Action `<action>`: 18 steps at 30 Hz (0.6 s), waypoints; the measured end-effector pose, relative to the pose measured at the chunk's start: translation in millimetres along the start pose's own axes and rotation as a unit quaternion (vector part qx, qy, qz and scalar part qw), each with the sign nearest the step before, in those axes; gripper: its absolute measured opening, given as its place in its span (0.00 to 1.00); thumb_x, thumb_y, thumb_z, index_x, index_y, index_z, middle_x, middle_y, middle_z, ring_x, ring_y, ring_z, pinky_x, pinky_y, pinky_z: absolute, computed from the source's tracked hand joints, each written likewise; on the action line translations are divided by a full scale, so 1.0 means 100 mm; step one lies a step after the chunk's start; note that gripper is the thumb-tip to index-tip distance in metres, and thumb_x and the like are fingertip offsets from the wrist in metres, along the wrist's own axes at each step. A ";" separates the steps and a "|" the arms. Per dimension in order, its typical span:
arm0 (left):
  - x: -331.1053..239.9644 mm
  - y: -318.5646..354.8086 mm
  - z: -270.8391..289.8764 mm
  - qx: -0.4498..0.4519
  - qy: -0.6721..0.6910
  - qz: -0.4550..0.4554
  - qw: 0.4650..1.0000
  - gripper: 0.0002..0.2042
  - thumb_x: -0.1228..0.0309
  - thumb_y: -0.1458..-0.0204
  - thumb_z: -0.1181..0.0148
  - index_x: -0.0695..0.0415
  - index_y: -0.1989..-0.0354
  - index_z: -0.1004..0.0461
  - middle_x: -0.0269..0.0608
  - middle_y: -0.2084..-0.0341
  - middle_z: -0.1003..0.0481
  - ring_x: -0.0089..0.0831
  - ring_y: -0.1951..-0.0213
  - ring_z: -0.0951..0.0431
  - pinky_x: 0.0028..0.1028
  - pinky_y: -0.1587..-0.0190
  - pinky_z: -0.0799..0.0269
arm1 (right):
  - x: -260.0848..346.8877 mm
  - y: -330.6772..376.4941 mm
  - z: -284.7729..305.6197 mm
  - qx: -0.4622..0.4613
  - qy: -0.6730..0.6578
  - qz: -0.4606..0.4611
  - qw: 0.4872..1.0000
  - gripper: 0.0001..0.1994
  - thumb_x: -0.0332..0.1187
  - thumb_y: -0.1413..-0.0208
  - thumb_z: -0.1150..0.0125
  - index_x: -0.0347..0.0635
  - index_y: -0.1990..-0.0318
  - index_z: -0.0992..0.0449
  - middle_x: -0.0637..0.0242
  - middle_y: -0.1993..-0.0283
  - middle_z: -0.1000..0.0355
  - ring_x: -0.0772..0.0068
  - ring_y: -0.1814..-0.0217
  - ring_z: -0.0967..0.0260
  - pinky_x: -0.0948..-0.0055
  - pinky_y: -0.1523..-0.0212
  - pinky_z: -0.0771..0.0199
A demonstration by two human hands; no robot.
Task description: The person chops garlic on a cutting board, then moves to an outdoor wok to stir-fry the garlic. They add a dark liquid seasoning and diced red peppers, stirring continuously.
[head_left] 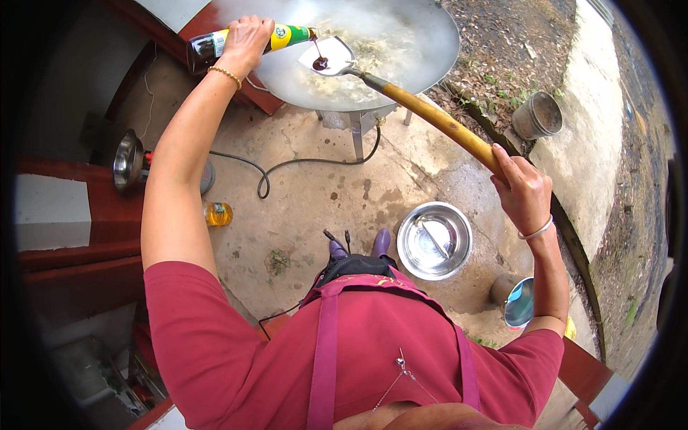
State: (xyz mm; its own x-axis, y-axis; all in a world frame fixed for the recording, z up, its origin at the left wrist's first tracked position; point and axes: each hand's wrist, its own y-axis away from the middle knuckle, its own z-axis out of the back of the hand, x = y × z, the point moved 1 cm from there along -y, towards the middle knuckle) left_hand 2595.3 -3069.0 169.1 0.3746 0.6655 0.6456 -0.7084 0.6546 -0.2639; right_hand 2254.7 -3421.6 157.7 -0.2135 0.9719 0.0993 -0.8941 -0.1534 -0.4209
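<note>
My left hand is wrapped round a dark glass bottle with a green and yellow label, tipped with its neck to the right. A thin dark stream runs from its mouth into the bowl of a long-handled ladle, where a small dark pool shows on the pale metal. My right hand grips the far end of the ladle's wooden handle. Beneath the ladle, a very wide wok steams, with pale bubbling liquid in it; steam blurs its contents.
A metal stand holds up the wok, and a black hose curves over the concrete. On the floor are a steel basin, a bottle of yellow oil and a tipped bucket. A grey bucket stands by the curb.
</note>
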 end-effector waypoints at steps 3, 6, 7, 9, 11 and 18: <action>0.00 -0.03 0.03 -0.017 -0.023 -0.002 1.000 0.19 0.77 0.70 0.38 0.56 0.65 0.36 0.43 0.71 0.30 0.39 0.66 0.27 0.33 0.66 0.32 | -0.01 0.01 -0.02 -0.003 -0.003 0.002 1.000 0.24 0.27 0.67 0.35 0.47 0.55 0.29 0.66 0.78 0.35 0.64 0.79 0.34 0.69 0.81 0.35; 0.01 -0.05 0.05 -0.019 -0.026 -0.006 0.999 0.20 0.78 0.70 0.38 0.56 0.65 0.36 0.43 0.71 0.30 0.38 0.65 0.27 0.33 0.66 0.32 | -0.02 0.00 -0.05 -0.005 -0.006 0.005 1.000 0.24 0.27 0.67 0.35 0.47 0.55 0.29 0.66 0.78 0.35 0.64 0.79 0.34 0.69 0.80 0.35; 0.02 -0.06 0.04 -0.020 -0.029 -0.007 0.999 0.20 0.78 0.70 0.38 0.56 0.65 0.36 0.43 0.71 0.30 0.38 0.65 0.27 0.33 0.66 0.32 | -0.02 0.00 -0.05 -0.006 -0.007 0.005 1.000 0.24 0.27 0.67 0.35 0.47 0.55 0.29 0.66 0.78 0.35 0.64 0.79 0.34 0.69 0.80 0.35; 0.03 -0.08 0.03 -0.023 -0.035 -0.010 0.999 0.20 0.78 0.69 0.38 0.56 0.64 0.36 0.43 0.71 0.30 0.38 0.65 0.28 0.32 0.65 0.32 | -0.02 0.00 -0.06 -0.003 -0.007 0.003 1.000 0.24 0.27 0.67 0.35 0.47 0.55 0.29 0.66 0.78 0.35 0.64 0.79 0.34 0.69 0.80 0.35; 0.02 -0.08 0.07 -0.027 -0.041 -0.015 0.999 0.19 0.78 0.69 0.38 0.56 0.64 0.35 0.43 0.71 0.30 0.38 0.64 0.28 0.32 0.65 0.32 | -0.02 0.00 -0.06 -0.002 -0.009 0.002 1.000 0.24 0.27 0.67 0.35 0.47 0.55 0.29 0.66 0.78 0.35 0.64 0.79 0.34 0.69 0.80 0.35; 0.01 -0.13 0.21 -0.040 -0.083 -0.052 0.994 0.16 0.78 0.65 0.40 0.56 0.65 0.34 0.41 0.71 0.29 0.36 0.65 0.27 0.32 0.65 0.32 | -0.02 0.00 -0.07 -0.005 -0.015 0.002 1.000 0.24 0.27 0.67 0.35 0.47 0.55 0.29 0.66 0.78 0.35 0.64 0.79 0.34 0.69 0.80 0.35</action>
State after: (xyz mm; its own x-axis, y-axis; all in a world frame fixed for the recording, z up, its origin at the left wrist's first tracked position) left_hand 2592.7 -3084.2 187.9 0.3355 0.5284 0.7799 -0.6177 0.7485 -0.2413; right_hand 2258.1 -3422.4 151.0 -0.2292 0.9655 0.1236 -0.8889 -0.1558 -0.4307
